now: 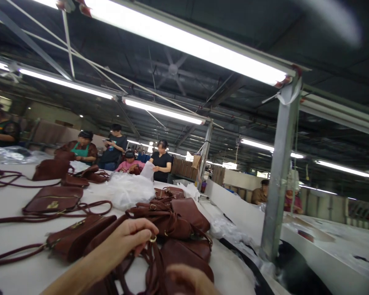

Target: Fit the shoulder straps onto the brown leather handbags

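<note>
My left hand (135,235) reaches in from below, closed, with thumb and fingertips pinched at a brass ring (153,238) on a brown bag strap (153,262). The strap hangs down in loops beneath it. Low in the view is my right hand (190,278), blurred and cut off by the bottom edge, close to the strap loops; its fingertips do not show clearly. Around both hands lie brown leather handbags, one bag (190,256) behind the right hand and another bag (80,235) left of my left forearm.
More brown bags (53,199) and long straps spread over the white table (6,235). Clear plastic wrapping (123,190) is heaped farther back. A metal post (279,172) stands at the right, beside a white partition (233,209). Several people work behind the table.
</note>
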A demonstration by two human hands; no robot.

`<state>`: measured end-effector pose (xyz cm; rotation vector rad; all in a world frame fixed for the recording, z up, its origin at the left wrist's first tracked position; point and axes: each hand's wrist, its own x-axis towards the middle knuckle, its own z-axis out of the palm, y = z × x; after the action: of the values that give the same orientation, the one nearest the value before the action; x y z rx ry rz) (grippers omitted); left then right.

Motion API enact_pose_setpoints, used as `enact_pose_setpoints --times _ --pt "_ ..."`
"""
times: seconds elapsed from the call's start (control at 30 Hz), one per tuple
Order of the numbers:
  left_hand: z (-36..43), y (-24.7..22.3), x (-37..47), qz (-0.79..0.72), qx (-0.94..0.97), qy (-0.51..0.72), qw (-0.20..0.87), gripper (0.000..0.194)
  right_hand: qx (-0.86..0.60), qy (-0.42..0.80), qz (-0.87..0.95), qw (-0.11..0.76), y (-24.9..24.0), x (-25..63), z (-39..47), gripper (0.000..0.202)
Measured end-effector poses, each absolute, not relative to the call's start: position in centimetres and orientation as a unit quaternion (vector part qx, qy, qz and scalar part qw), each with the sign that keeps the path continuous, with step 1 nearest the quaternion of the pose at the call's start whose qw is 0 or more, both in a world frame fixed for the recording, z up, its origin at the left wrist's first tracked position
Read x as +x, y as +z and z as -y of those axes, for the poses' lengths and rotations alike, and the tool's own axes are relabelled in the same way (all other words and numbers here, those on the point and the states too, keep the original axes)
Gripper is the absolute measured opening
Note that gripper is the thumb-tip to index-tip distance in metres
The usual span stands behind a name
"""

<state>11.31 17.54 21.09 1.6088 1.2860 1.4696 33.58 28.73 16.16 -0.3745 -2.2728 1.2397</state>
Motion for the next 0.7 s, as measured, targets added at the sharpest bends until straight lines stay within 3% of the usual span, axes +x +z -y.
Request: enact_pose_setpoints --times 0.1,0.13,0.23,0.3,0.43,0.63,0.7 --pt "-18.4 22.4 12.4 -0.474 0.629 0.536 0.302 0.025 -0.125 0.506 0.784 0.337 19.6 32.1 -27.1 0.077" --pt "-18.7 22.8 12.6 -0.473 0.634 0.530 0.305 0.023 -0.109 0.507 0.780 0.350 20.9 31.3 -26.4 0.075" --pt "-18.6 23.3 11.9 -0.480 0.640 0.517 0.305 0.023 -0.089 0.393 0.856 0.324 24.3 29.0 -24.7 0.035" --pt "-17.8 23.1 10.4 -0.493 0.634 0.513 0.303 0.028 -0.106 0.317 0.892 0.303 25.5 28.2 -24.3 0.021" --pt "-15.7 21.3 6.8 -0.536 0.645 0.446 0.312 0.032 -0.116 0.263 0.909 0.301 25.6 28.0 -25.6 0.014" --pt "-14.3 19.8 6.0 -0.552 0.665 0.399 0.307 0.032 -0.124 0.357 0.868 0.323 24.7 27.0 -27.3 0.019" --pt "-14.4 20.1 6.6 -0.557 0.666 0.403 0.290 0.033 -0.122 0.334 0.874 0.330 25.2 26.7 -27.5 0.021"
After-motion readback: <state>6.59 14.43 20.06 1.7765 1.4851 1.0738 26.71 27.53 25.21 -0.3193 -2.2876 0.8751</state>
